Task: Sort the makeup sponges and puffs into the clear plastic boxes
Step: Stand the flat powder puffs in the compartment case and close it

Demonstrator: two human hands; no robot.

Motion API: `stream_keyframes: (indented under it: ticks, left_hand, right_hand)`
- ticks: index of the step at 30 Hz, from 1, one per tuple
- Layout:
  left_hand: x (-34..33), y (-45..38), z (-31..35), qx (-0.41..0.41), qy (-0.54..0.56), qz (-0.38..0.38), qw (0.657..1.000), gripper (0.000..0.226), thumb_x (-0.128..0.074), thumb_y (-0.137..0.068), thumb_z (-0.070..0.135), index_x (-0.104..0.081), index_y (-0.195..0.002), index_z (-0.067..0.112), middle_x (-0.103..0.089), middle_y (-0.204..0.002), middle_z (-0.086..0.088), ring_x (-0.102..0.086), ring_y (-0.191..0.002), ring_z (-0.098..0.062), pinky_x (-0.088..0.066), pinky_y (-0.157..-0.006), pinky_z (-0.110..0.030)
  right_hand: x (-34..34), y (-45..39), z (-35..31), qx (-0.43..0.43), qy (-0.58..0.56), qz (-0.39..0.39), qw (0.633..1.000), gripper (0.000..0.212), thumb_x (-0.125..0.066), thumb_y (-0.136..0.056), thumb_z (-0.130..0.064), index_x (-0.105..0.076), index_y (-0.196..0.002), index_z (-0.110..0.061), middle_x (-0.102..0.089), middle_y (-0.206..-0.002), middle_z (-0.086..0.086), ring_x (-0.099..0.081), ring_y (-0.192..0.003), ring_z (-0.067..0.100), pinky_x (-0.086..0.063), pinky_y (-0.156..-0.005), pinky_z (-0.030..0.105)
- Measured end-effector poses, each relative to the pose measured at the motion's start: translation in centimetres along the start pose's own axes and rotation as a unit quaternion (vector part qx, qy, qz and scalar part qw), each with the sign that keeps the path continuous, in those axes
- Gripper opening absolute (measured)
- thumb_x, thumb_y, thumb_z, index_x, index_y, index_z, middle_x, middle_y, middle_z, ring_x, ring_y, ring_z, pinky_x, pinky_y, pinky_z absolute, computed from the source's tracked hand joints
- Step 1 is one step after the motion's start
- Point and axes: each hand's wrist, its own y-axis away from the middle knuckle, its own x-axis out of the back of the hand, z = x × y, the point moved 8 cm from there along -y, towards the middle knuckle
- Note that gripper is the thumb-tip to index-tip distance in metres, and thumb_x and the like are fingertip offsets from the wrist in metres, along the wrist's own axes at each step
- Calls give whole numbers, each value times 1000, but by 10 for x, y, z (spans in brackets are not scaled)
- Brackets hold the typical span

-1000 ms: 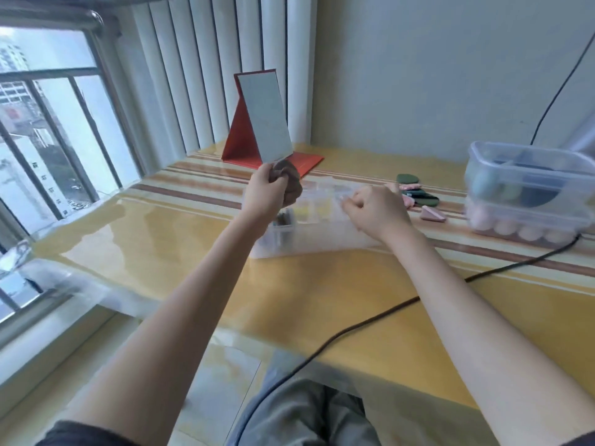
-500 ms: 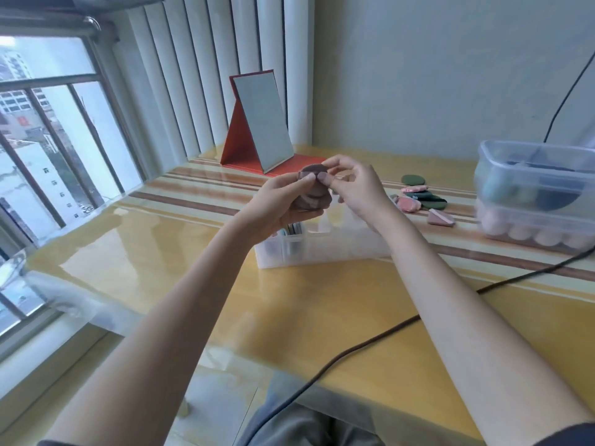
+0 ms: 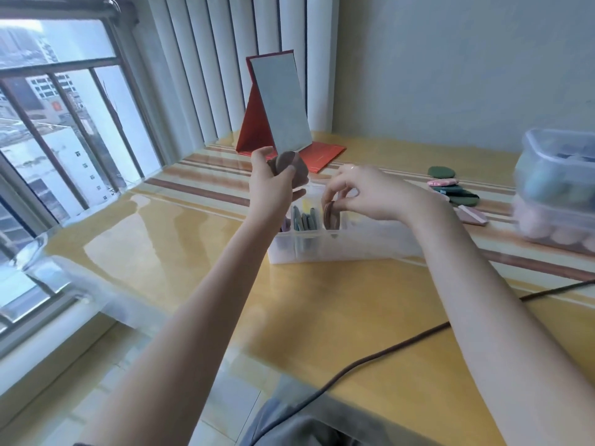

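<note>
Glossy yellow worktop (image 3: 338, 304) stretches under me beside the window. My left hand (image 3: 273, 185) grips a small stack of brownish round puffs (image 3: 289, 165) above the clear divided plastic box (image 3: 338, 246), while my right hand (image 3: 363, 194) pinches one brown flat puff (image 3: 331, 215) upright at a middle compartment. Loose green and pink puffs (image 3: 450, 189) lie near the stacked lidded clear boxes (image 3: 557, 188).

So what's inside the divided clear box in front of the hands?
The divided clear box holds upright flat puffs; the right hand lowers a brown puff into it. The forearm hides its right end.
</note>
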Motion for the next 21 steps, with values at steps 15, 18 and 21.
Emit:
stream_keyframes:
  ticks: [15, 18, 21]
  left_hand:
    - [-27, 13, 7, -120, -275, -119, 946, 52, -41, -98, 14, -19, -145, 19, -53, -115, 0, -50, -116, -26, -38, -103, -39]
    - [-30, 18, 11, -151, -321, -133, 926, 52, -40, -99, 15, -18, -145, 21, -56, -116, -1, -52, -108, -25, -40, -99, -42]
    - [-37, 28, 18, -214, -385, -158, 884, 53, -38, -99, 13, -15, -147, 20, -55, -112, 2, -54, -96, -24, -45, -86, -41]
  right_hand:
    - [-12, -2, 10, -77, 1, 32, 996, 20, -70, -78, -15, -53, -74, -26, -69, -89, -7, -63, -88, 18, -47, -79, 34]
    - [-16, -3, 15, -76, -86, -7, 993, 15, -68, -84, -13, -58, -79, -23, -71, -93, -2, -66, -95, 19, -51, -83, 34]
    - [-14, -1, 13, -54, -110, -34, 992, 17, -59, -91, -8, -67, -84, -22, -68, -89, -13, -64, -101, 16, -48, -91, 32]
